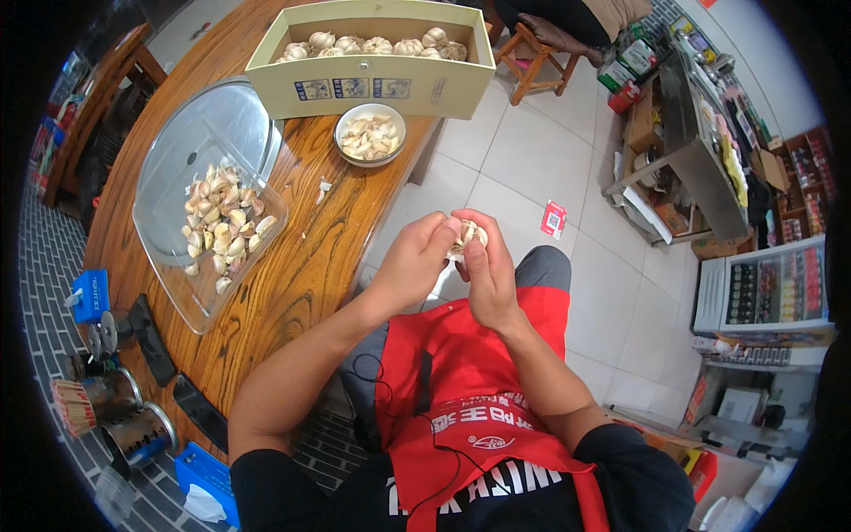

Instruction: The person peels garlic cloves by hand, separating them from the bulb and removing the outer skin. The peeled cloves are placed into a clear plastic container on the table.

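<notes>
Above my lap, beside the table's edge, both hands hold one partly opened garlic bulb [469,238]. My left hand [419,256] presses its thumb and fingers on the bulb's left side. My right hand [490,272] grips the bulb from the right, thumb on top. Unpeeled garlic cloves [229,229] lie in a clear plastic container [199,312] on the table at the left. A white bowl [369,159] by the table edge contains more cloves [369,136]. Behind it, an open pale box [425,90] holds several whole garlic bulbs [377,46].
The wooden table [299,279] bears a round metal tray [256,126], two black phones [151,340], blue tissue boxes [207,475] and metal chopstick holders [139,435]. A wooden stool [528,63], with a person on it, stands beyond. Metal shelving [685,153] stands at the right.
</notes>
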A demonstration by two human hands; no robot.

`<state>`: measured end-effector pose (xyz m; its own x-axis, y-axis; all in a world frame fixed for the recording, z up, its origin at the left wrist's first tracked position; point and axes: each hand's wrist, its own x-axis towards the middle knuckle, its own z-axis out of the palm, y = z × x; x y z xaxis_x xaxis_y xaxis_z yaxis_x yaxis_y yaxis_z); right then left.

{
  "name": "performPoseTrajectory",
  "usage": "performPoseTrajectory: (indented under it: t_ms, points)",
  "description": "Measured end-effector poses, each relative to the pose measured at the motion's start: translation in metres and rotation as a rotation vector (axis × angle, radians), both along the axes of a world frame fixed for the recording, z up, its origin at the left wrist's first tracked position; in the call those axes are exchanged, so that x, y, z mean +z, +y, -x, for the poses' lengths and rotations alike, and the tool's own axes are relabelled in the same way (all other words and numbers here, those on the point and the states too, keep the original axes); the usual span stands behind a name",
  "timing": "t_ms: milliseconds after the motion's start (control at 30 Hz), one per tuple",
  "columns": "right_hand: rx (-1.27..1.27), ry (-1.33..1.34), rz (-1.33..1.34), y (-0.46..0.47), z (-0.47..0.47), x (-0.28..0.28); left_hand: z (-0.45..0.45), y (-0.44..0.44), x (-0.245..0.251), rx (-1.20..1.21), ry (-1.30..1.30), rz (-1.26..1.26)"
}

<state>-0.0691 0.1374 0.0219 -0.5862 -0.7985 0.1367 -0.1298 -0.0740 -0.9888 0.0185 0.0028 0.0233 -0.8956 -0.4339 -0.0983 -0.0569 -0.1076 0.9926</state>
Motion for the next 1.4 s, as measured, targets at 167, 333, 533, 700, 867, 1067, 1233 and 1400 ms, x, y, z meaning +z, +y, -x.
performPoseTrajectory:
  t_ms: [167,333,533,700,867,1067,1233,1400]
  points:
    - [0.055,-0.074,-0.008,0.003,0.008,-0.001,-0.002,-0.005,0.008,-0.077,-0.103,-0.227]
    - [0.094,-0.127,-0.014,0.003,0.01,-0.002,-0.002,-0.009,0.011,-0.115,-0.118,-0.247]
    - [0.051,-0.352,0.101,-0.003,0.008,0.0,-0.003,-0.019,0.01,-0.122,-0.073,-0.579]
    - [0.028,-0.403,0.095,-0.001,0.013,-0.002,-0.006,-0.04,0.031,0.039,-0.018,-0.548]
    - [0.025,-0.374,0.051,0.007,0.017,-0.006,-0.006,-0.084,0.059,0.288,-0.071,-0.176]
    - [0.04,-0.332,0.026,0.013,0.02,-0.004,0.018,-0.129,0.064,0.342,-0.263,0.532]
    - [0.071,-0.301,0.071,0.019,0.021,0.003,0.022,-0.113,0.056,0.432,-0.16,0.714]
    - [0.105,-0.323,0.038,0.029,0.026,0.01,0.004,-0.048,0.051,0.063,-0.091,0.454]
